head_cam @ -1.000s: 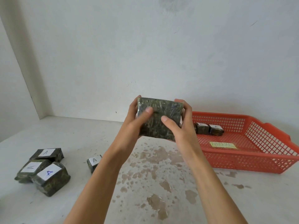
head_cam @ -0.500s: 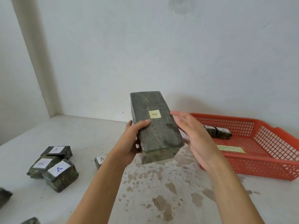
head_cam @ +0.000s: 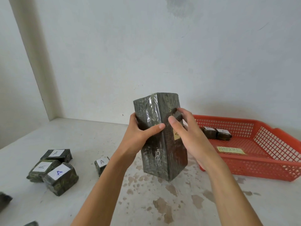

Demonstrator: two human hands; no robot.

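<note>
Turned since half a second ago, the long film-wrapped block (head_cam: 154,154) now stands nearly upright with one long edge toward the head camera, where its labelled face had pointed up. The right hand (head_cam: 192,137), then open beside it, now grips its right face and half covers the small yellow "A" sticker (head_cam: 176,135). The left hand (head_cam: 140,134) clasps the left side, thumb across the glossy face. The block is held above the stained white table (head_cam: 162,206), and together with the right hand it hides the near-left corner of the orange mesh basket (head_cam: 268,170). Inside the basket lie two small wrapped blocks (head_cam: 216,134) and a yellow "ABNORMAL" label (head_cam: 231,150). On the left a cluster of three small blocks (head_cam: 53,167) with white paper labels sits touching, with a single one (head_cam: 101,163) just beside the left forearm. The block is dark green, mottled and square-edged under crinkled clear film.
</note>
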